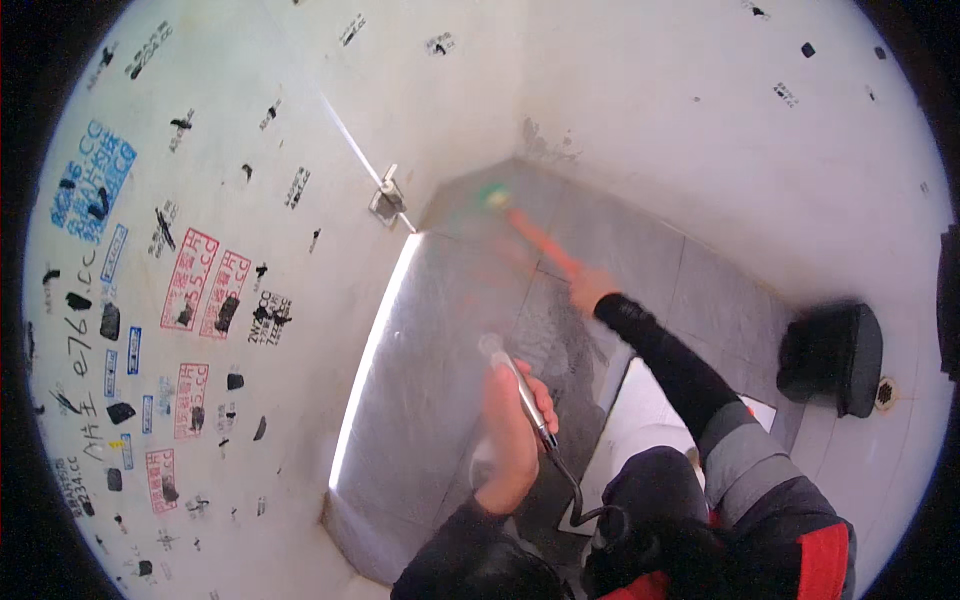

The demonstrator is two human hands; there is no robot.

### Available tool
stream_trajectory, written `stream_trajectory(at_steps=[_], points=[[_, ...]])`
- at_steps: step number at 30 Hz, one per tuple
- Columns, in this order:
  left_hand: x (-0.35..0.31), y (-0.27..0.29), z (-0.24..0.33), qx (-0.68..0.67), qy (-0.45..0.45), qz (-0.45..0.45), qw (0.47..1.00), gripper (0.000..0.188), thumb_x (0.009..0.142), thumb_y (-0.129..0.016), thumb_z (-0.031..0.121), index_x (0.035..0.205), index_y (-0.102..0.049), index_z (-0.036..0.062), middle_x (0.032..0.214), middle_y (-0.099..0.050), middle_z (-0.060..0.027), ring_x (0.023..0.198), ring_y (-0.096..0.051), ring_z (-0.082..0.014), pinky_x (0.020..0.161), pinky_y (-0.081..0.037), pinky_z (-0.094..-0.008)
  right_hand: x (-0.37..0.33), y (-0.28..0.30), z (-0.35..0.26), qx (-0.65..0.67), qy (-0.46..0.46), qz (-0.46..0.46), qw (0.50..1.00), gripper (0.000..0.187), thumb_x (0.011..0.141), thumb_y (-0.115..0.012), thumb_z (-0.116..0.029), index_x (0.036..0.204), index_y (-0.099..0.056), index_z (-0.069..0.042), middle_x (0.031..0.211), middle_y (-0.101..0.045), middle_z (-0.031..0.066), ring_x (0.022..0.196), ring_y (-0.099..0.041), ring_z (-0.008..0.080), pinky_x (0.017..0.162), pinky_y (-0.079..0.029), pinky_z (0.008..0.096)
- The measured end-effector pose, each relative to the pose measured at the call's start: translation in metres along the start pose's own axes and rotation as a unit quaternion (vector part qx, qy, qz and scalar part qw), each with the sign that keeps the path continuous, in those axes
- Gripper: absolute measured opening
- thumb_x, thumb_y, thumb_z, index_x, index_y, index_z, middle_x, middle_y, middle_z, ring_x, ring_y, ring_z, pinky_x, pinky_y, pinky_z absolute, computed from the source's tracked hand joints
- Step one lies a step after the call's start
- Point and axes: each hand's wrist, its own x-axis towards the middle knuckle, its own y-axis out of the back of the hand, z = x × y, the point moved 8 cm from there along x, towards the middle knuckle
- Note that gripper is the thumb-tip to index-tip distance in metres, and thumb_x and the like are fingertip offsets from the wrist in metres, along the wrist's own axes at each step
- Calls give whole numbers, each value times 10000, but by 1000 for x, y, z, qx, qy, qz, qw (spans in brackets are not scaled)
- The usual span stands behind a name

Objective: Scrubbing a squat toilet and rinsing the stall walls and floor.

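Note:
My left hand (515, 420) is closed around a silver handheld sprayer (530, 395), its pale head tilted up and away from me. A dark hose (568, 470) runs from its lower end back toward my legs. Farther off, my right hand (592, 290) grips the orange handle of a brush (543, 243). The brush's green and pale head is smeared by motion, near the far corner of the grey tiled floor (400, 370). Whether its bristles touch the tiles I cannot tell. Dark wet patches show on the tiles between my hands.
A white squat toilet (640, 405) lies in the floor beside my legs. At the right stands a black bin (830, 355) near a small round fitting (885, 393). The stamped, scribbled left panel (330, 290) has a latch (388, 200), with bright light along its bottom gap.

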Motion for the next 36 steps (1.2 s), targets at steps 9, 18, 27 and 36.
stream_trajectory(at_steps=[9, 18, 27, 36], points=[[0, -9, 6, 7, -42, -47, 998, 319, 876, -296, 388, 873, -395, 84, 555, -412, -24, 432, -394, -93, 372, -337, -219, -104, -42, -44, 14, 42, -65, 997, 279, 820, -382, -283, 1029, -417, -102, 758, -572, 201, 677, -546, 394, 570, -425, 483], [-1, -28, 8, 87, -77, -118, 986, 246, 885, -335, 298, 856, -377, 57, 543, -421, -23, 411, -396, -75, 359, -335, -204, -65, 4, 69, 33, -97, 80, 992, 280, 820, -368, -259, 979, -452, -45, 763, -568, 220, 713, -539, 400, 618, -418, 484], [-11, -46, -4, 126, -21, -246, 961, 245, 893, -311, 301, 908, -376, 65, 578, -434, -31, 436, -428, -79, 386, -347, -199, -176, -4, 238, 18, -278, 128, 952, 277, 814, -397, -237, 971, -464, -18, 794, -555, 240, 773, -527, 401, 650, -416, 461], [-13, -34, -1, 153, -70, -178, 970, 232, 897, -302, 276, 902, -366, 53, 577, -421, -28, 435, -406, -76, 389, -347, -196, -13, -60, -7, 141, -2, 56, 988, 288, 785, -417, -267, 924, -488, -26, 815, -571, 207, 783, -543, 381, 668, -425, 449]])
